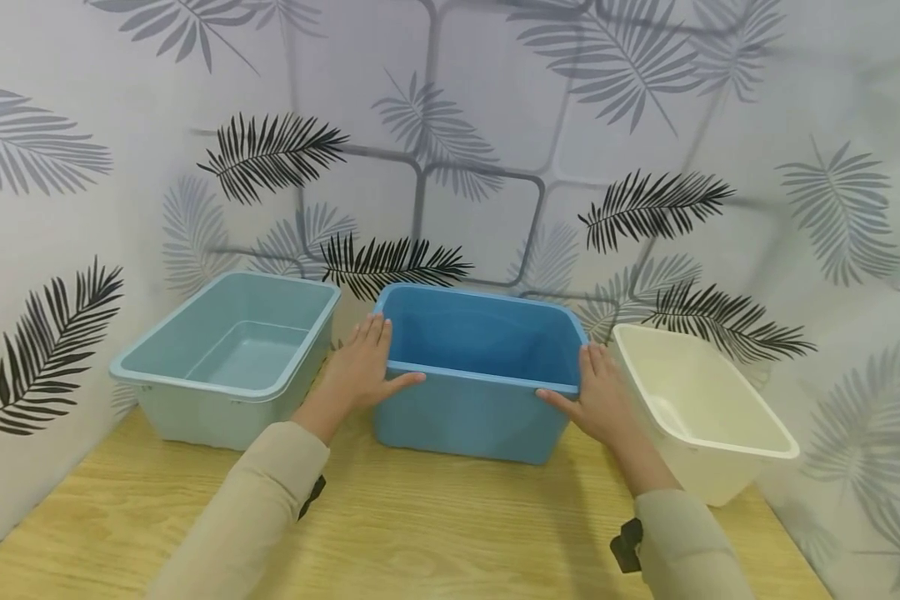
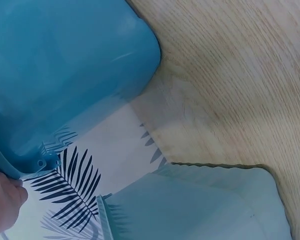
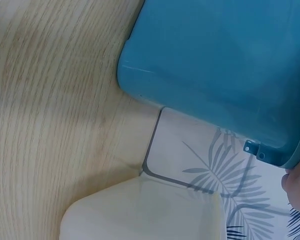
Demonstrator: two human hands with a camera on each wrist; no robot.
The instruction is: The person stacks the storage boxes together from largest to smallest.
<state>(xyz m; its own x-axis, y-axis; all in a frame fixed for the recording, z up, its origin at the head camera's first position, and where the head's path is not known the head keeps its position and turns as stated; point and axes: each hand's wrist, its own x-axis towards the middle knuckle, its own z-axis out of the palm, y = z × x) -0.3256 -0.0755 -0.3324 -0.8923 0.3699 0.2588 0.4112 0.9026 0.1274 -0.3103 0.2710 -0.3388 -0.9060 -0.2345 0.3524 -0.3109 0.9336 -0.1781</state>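
Note:
A blue plastic tub (image 1: 461, 417) stands on the wooden table between my hands, its inside bare. My left hand (image 1: 360, 367) grips its left front corner, fingers over the side rim and thumb along the front rim. At the opposite front corner my right hand (image 1: 603, 396) holds the rim the same way. In the left wrist view the tub's outer wall (image 2: 65, 65) fills the upper left, with part of the hand (image 2: 6, 205) at the rim. The right wrist view shows the other end wall (image 3: 220, 65) and a bit of that hand (image 3: 299, 185).
A pale blue-green tub (image 1: 202, 417) sits left of the blue one, a cream tub (image 1: 708, 467) to its right. Behind them rises a wall covering (image 1: 487, 100) with leaf prints. Wood-grain table (image 1: 435, 533) extends in front.

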